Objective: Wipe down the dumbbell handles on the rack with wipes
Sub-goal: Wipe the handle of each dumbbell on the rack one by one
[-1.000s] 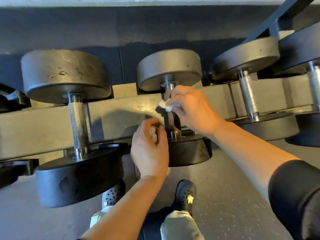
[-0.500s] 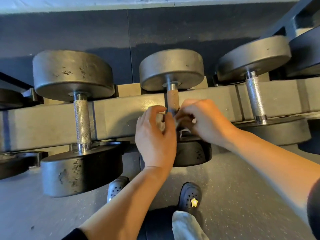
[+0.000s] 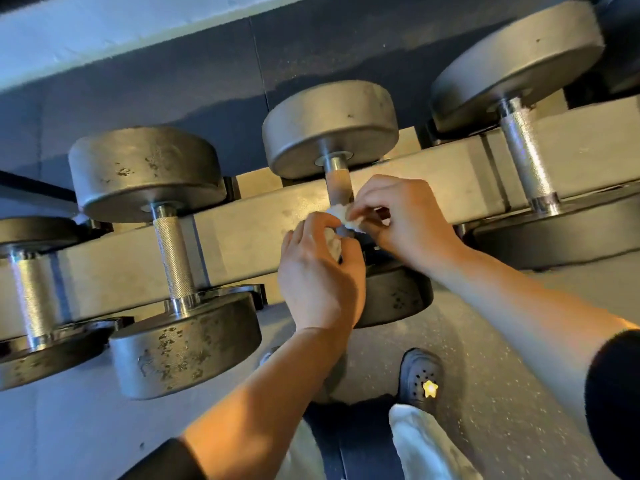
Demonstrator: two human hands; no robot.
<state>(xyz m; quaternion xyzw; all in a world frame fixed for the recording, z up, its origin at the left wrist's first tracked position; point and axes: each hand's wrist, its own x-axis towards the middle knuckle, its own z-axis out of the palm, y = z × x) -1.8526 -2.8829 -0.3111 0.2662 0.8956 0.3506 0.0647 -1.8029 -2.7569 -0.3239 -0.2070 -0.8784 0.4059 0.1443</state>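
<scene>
Nearest the camera, the left hand [image 3: 320, 275] curls its fingers round a bunched part of the wipe [image 3: 341, 216] low on the middle dumbbell's handle [image 3: 338, 188], just above the near weight head [image 3: 394, 292]. A little farther on, the right hand [image 3: 408, 220] pinches the white end of the wipe between thumb and fingertips, right against the handle's side. Whether the cloth passes fully behind the bar is hidden by the fingers, though it probably does. The handle runs straight away from the person across the rack [image 3: 242, 237], its bare upper stretch lying beyond both hands toward the far weight head [image 3: 329, 129]. So the next stroke likely goes away, along that axis, with the right hand nearer the unwiped part.
</scene>
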